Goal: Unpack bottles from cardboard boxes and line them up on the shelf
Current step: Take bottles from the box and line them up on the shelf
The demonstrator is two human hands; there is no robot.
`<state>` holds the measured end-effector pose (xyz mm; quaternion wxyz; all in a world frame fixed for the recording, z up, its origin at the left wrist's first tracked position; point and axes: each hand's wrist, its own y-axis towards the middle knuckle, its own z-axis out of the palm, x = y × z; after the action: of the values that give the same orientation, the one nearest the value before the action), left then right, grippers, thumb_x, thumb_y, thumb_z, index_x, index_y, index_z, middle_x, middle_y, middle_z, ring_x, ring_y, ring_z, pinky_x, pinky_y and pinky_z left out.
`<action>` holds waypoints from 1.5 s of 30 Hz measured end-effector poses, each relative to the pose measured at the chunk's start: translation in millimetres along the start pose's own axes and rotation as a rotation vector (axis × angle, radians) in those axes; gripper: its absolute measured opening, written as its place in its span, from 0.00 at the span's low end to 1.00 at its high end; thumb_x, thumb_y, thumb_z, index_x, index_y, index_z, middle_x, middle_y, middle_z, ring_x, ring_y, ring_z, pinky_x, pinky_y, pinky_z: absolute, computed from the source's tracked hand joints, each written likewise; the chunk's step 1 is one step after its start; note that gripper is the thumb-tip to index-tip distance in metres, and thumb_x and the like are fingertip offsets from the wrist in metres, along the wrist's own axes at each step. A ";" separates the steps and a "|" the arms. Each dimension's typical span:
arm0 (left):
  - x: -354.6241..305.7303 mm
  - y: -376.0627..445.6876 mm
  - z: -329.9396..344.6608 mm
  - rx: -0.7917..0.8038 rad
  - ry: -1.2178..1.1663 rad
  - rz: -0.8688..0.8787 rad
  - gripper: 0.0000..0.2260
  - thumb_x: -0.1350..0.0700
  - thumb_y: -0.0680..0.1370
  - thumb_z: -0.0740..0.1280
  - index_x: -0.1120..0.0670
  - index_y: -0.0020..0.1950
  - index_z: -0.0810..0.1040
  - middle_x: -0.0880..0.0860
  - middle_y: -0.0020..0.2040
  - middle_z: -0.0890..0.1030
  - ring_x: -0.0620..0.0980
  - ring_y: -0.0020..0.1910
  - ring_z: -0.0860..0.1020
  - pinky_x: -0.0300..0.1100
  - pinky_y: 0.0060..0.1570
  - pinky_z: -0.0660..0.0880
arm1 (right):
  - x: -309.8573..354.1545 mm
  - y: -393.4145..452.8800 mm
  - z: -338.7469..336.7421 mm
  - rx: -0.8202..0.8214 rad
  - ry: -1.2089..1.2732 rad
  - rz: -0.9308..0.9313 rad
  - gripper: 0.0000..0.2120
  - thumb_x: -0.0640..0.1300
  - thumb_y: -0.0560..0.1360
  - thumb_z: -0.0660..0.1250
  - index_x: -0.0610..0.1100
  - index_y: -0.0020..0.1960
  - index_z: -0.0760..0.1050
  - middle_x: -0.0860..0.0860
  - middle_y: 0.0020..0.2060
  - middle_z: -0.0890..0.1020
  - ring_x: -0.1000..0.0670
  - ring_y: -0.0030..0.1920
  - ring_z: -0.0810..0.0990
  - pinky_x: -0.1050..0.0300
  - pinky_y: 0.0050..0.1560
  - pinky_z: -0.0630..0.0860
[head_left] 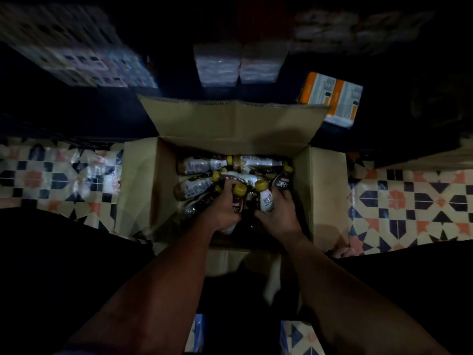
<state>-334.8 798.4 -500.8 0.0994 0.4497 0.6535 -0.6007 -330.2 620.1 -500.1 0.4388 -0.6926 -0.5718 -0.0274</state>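
An open cardboard box [325,190] stands on the tiled floor below me, flaps spread. Several small bottles [197,165] with yellow caps and brown-and-white labels lie jumbled inside. My left hand [222,211] is down in the box and grips a dark-labelled bottle [236,198] by its body, cap pointing away. My right hand [281,213] holds a white-labelled bottle [266,199] beside it. The two hands nearly touch in the middle of the box. The box's near corner is dark.
A dark shelf unit rises behind the box, holding wrapped white packs [238,65], an orange-and-grey pack [332,98] and blurred boxes [76,55] at left. Patterned tiles [409,201] lie on both sides. My dark-clothed legs flank the box.
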 end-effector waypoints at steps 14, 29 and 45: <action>-147.2 -139.9 -80.3 -0.257 0.194 0.135 0.37 0.47 0.67 0.82 0.42 0.72 0.69 0.52 0.66 0.76 0.53 0.65 0.74 0.49 0.65 0.73 | 141.5 -110.1 -133.5 -0.089 0.215 -0.050 0.21 0.47 0.68 0.77 0.54 0.55 0.70 0.54 0.47 0.84 0.50 0.47 0.83 0.54 0.45 0.79; -468.2 -446.8 -216.2 -0.400 0.143 0.542 0.22 0.56 0.72 0.71 0.43 0.60 0.65 0.47 0.56 0.74 0.44 0.52 0.77 0.37 0.43 0.70 | 415.0 -343.1 -407.3 -0.267 0.385 -0.359 0.19 0.40 0.68 0.76 0.52 0.53 0.71 0.53 0.38 0.82 0.57 0.38 0.82 0.60 0.36 0.77; -638.6 -546.0 -298.5 -0.620 -0.133 1.035 0.27 0.66 0.72 0.73 0.44 0.64 0.71 0.44 0.47 0.84 0.40 0.46 0.82 0.36 0.46 0.77 | 565.5 -401.4 -548.3 -0.753 0.546 -0.787 0.21 0.39 0.66 0.77 0.49 0.53 0.71 0.54 0.36 0.82 0.57 0.37 0.81 0.66 0.35 0.73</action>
<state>-230.8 829.3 384.2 0.5457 0.6206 0.4868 -0.2830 -208.6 688.3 372.9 0.2515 -0.5048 -0.6028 -0.5643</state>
